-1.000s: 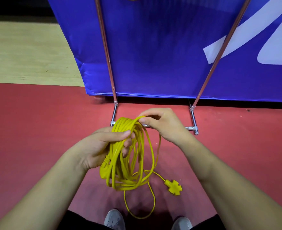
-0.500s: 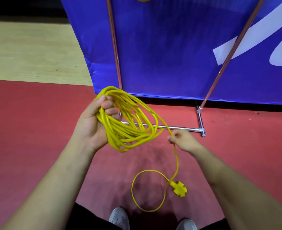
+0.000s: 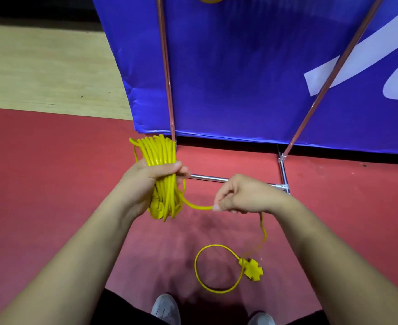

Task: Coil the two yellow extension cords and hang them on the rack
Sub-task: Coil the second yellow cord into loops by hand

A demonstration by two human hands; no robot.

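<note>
Left of the frame's centre, the left hand [image 3: 157, 174] is clenched around the middle of a coiled yellow extension cord [image 3: 159, 151], fingers and thumb wrapped over the gathered strands. The bundle stands roughly upright in the fist. Its loops fan out above the hand and hang below it, where a rounded yellow plug [image 3: 157, 211] shows at the bottom.

One loose strand [image 3: 198, 207] curves from the bundle to the right into the right hand [image 3: 247, 195] at centre frame, which pinches it between thumb and fingertips. Past that hand the strand drops to the red floor [image 3: 52, 184] and makes a single round loop in the lower centre. It ends in a cross-shaped yellow socket block [image 3: 253, 269] lying at the loop's right side.

Behind the hands stands the rack [image 3: 207, 178], with a chrome bar low across the floor and two thin poles rising towards the top of the frame. A blue banner [image 3: 240, 66] is behind it. A short arc of a second yellow cord [image 3: 207, 0] shows at the top edge. Pale wooden floor [image 3: 41, 66] fills the upper left, and two grey shoes [image 3: 166, 308] show at the bottom edge.
</note>
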